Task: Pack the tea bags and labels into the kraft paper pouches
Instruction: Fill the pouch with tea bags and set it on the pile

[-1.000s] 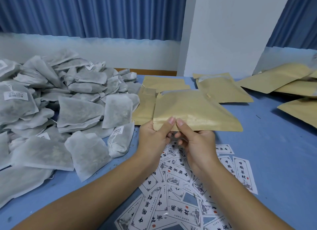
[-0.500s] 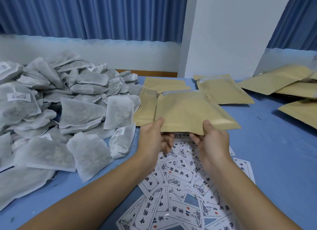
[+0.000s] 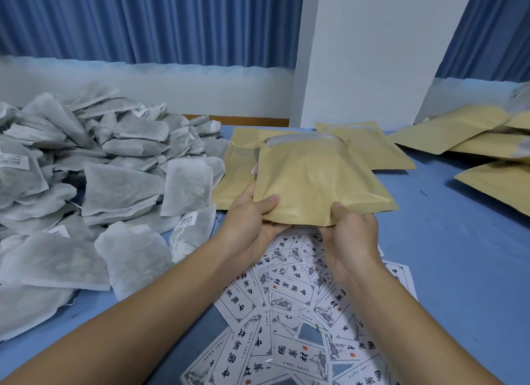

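From the head view, the labels lie fanned on the blue worktop just below the held kraft pouch. Each is a white slip with a thin border, large black Chinese characters, a small red seal and a grey ink drawing. Most are turned or upside down, so I cannot read the wording with confidence. To the left of the pouch sits the heap of tea bags. A few carry white tags with barcode-like print too small to read. The left hand and right hand pinch the pouch's near edge, thumbs on top, while the fingers go beneath it out of sight. Its far mouth bows open on a silvery lining. More pouches lie behind it, partly covered, and a stack to its right is cut off by the frame.
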Motion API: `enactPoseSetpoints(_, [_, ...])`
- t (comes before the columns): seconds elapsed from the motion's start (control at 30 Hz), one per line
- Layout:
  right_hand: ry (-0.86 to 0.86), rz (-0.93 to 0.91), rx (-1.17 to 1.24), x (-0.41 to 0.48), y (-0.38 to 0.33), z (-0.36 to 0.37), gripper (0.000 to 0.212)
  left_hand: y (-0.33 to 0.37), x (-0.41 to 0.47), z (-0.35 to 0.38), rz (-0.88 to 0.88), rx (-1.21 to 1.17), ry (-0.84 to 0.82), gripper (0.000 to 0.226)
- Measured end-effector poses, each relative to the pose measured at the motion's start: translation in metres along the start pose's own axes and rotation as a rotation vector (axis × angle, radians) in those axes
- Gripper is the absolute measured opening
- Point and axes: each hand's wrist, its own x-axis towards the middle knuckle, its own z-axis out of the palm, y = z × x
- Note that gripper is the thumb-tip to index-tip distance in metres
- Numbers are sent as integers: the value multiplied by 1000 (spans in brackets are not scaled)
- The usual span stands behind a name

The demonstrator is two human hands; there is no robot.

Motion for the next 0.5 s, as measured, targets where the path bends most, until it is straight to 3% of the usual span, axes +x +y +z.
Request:
enactPoseSetpoints(0.23, [41,-21,144,22,-18,-7,26,-4,45,36,-11,129,-32,41])
enactPoseSetpoints(0.37, [-11,-34,290,102,-73,7,30,5,115,89,27,85,-90,47])
enactPoseSetpoints(0.43, [-32,14,350,140,-98,15,23,16,147,111,71,44,-27,57])
enactPoseSetpoints(0.5, [-24,46,235,154,-95,19,32,16,165,112,111,269,82,50])
